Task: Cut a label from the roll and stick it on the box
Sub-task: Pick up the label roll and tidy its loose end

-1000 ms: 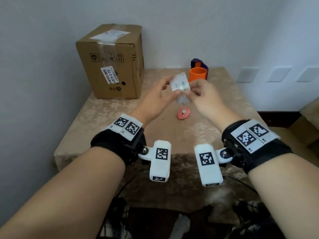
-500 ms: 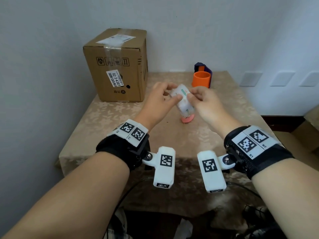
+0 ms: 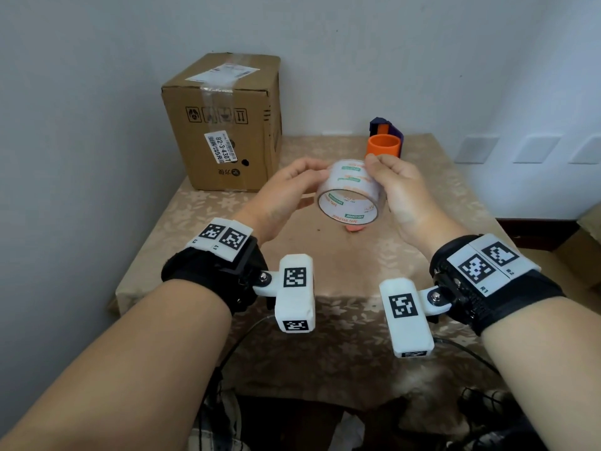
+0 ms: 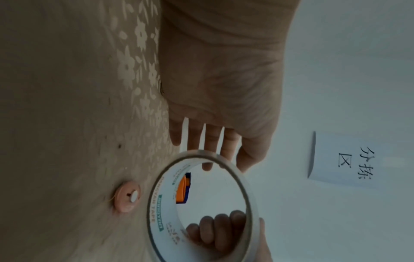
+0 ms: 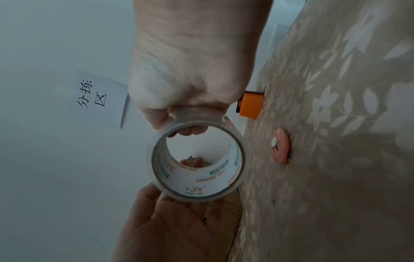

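Observation:
A roll of clear tape (image 3: 351,193) with a white printed core hangs above the table, its open core facing me. My left hand (image 3: 289,190) holds its left side, fingers over the top and thumb below. My right hand (image 3: 403,187) grips the right side, thumb on top. In the left wrist view the roll (image 4: 201,203) shows the right hand's fingers (image 4: 217,228) through its core. In the right wrist view my right hand (image 5: 190,79) curls over the roll's (image 5: 197,163) rim and my left hand (image 5: 174,226) cups it. A taped cardboard box (image 3: 227,125) stands at the back left.
A small pink disc (image 3: 354,228) lies on the beige patterned tablecloth (image 3: 325,271) right under the roll. An orange cylinder (image 3: 383,146) with a purple piece behind it stands at the back by the wall. A paper sign (image 5: 100,95) hangs on the wall.
Both hands have turned the roll so its open core faces me, and shifted their hold to its sides. The view has moved closer to the table.

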